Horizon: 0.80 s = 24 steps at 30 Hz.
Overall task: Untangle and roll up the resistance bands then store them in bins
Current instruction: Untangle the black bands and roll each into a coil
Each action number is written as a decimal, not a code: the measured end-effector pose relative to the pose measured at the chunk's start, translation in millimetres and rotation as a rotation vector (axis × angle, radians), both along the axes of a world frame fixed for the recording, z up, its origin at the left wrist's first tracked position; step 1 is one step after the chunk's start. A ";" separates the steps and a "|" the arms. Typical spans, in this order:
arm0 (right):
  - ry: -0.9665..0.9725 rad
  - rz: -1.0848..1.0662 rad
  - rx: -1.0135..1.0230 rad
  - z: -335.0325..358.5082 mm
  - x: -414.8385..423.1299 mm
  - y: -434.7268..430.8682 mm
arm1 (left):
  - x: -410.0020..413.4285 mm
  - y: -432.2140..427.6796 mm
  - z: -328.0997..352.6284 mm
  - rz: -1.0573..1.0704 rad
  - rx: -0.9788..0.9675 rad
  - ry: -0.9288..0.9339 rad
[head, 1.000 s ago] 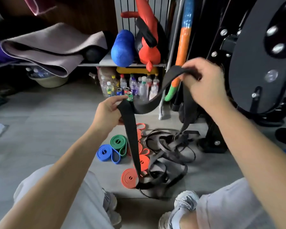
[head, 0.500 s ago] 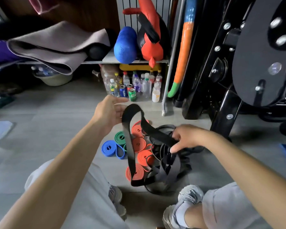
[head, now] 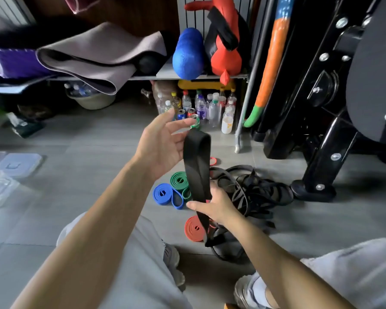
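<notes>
A wide black resistance band (head: 197,166) stands doubled in an upright loop between my hands. My left hand (head: 163,143) is beside the loop's top, palm up and fingers spread, with only the lower fingertips touching the fold. My right hand (head: 215,205) pinches the doubled band lower down, thumb in front. The band's tail hangs below that hand into a tangle of black bands (head: 254,192) on the floor. Rolled bands lie on the floor: blue (head: 163,194), green (head: 179,180) and red (head: 195,228).
Clear plastic containers and a lid (head: 20,163) sit on the floor at far left. Several bottles and cans (head: 201,108) stand under a shelf holding mats. A black gym machine frame (head: 321,141) fills the right. My knees and shoes are in the foreground.
My right hand dropped from head height to the pile and now pinches the band low down. My left hand opened its fingers. The long stretched band became a short upright loop.
</notes>
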State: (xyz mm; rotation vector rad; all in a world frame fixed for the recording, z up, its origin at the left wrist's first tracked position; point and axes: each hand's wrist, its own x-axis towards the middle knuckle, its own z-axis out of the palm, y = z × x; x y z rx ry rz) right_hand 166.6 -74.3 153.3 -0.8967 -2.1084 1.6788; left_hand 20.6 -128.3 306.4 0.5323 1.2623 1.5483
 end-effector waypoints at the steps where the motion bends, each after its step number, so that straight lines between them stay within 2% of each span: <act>1: -0.050 -0.014 0.052 -4.6 1.5 3.6 | -0.7 -2.1 1.1 0.013 -0.008 -0.004; 4: -0.293 0.039 0.159 -24.1 16.6 17.6 | -5.9 -11.1 5.6 0.095 0.072 -0.057; 7: -0.387 0.006 0.129 -48.9 39.9 18.6 | -25.0 -20.9 8.4 0.210 0.196 -0.181; 10: -0.387 -0.131 0.051 -59.3 50.9 15.0 | -30.0 -23.6 6.7 0.258 0.121 -0.131; 13: -0.381 -0.034 0.038 -59.6 43.5 6.5 | -15.6 -20.8 4.7 0.217 0.047 -0.094; 17: -0.382 -0.066 0.072 -41.8 23.9 1.6 | -11.8 -25.0 9.5 -0.016 0.084 -0.127; 21: -0.245 -0.046 0.105 -23.5 0.4 5.9 | -18.2 -25.9 11.6 -0.027 0.168 -0.137; 24: -0.198 0.053 0.028 -21.4 -15.8 -2.3 | -16.7 -26.5 12.5 -0.058 0.225 -0.179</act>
